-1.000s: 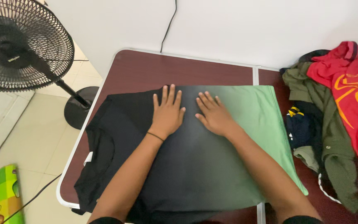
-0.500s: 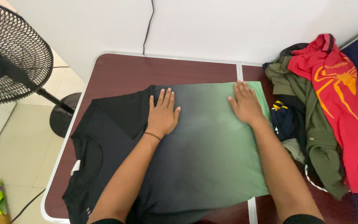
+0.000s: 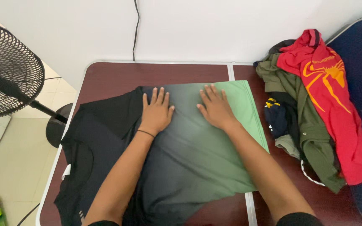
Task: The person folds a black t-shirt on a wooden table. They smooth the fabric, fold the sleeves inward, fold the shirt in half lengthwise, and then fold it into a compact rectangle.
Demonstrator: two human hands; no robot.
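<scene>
A T-shirt (image 3: 181,159) lies spread flat on the table, turned sideways so its neck points left. Its colour fades from black at the left, through dark grey-green in the middle, to light green at the right hem. The round neck opening sits near the left edge, with a small white tag showing just inside it. One black sleeve lies flat along the far left part. The green hem runs straight down the right side, near the seam in the tabletop. The near edge hangs slightly over the near side of the table. The cloth looks mostly smooth, with faint creases across the middle.
</scene>
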